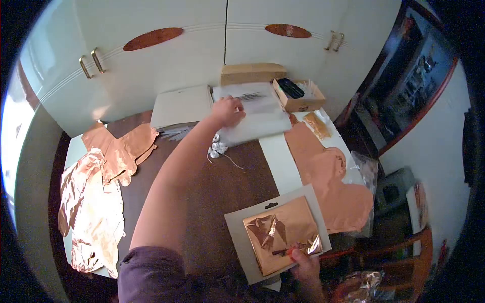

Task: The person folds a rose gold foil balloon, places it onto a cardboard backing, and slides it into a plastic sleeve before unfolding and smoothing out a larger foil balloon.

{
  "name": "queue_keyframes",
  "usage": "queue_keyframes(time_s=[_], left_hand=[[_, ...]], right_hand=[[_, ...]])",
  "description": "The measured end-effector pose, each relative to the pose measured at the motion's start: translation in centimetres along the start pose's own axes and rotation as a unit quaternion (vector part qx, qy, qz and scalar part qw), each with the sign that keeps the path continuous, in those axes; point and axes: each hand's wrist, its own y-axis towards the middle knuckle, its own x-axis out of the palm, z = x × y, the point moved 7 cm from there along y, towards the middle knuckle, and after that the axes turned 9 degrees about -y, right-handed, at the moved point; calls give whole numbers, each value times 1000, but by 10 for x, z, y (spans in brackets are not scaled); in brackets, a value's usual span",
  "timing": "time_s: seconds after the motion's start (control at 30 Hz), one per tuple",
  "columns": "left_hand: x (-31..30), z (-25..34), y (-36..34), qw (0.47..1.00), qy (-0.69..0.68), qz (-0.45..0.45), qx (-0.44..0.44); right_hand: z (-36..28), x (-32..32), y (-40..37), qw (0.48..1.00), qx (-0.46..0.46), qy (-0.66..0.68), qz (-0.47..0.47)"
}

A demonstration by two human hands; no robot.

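My right hand [305, 265] grips the lower right edge of a white hanging card [235, 222], thumb on its front. A folded rose-gold foil balloon [283, 230] lies flat against that card, with a small red and dark detail near my thumb. Stretched across the table, my left hand [228, 112] is over a stack of clear plastic bags [262, 118], its fingers bent and thumb apart from them. Thin dark sticks [250, 96] lie on the bags just beyond its fingertips. Small white pieces with string [217, 147] sit below my left wrist.
Flattened rose-gold foil balloons [96, 212] cover the table's left side, and matte ones [323, 177] its right. At the back are a white folder-like stack [182, 107], a cardboard box [252, 73] and an open tray [303, 103] with a black item. A wooden chair [422, 262] stands lower right.
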Motion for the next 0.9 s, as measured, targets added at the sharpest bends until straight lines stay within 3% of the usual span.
queue_keyframes(time_s=[0.07, 0.17, 0.37, 0.5, 0.57, 0.67, 0.73, 0.8, 0.9], left_hand=[[6, -9, 4, 999, -20, -23, -40], [9, -13, 4, 998, 17, 14, -55], [11, -7, 4, 999, 36, 31, -24], [-1, 10, 3, 995, 2, 98, 23], [-42, 45, 0, 984, -29, 157, 74], [-106, 131, -53, 974, 50, 162, 151], [-126, 162, -109, 969, 58, 137, 195], [-131, 168, -166, 984, 19, 48, 170], [-123, 156, -245, 992, -70, 12, 106]], right_hand=[[-6, 3, -2, 999, -12, 30, -4], [1, -8, -2, 999, -4, -33, -3], [1, -11, -9, 999, 3, -41, 3], [-6, -10, -15, 999, -30, -33, 17], [-1, -25, -13, 996, -54, -62, 42], [-9, -28, -21, 997, -65, -41, 32], [-13, -19, -25, 994, -101, 16, -46], [-8, -21, -35, 993, -81, -26, -83], [-9, 17, -59, 988, -6, -67, -137]])
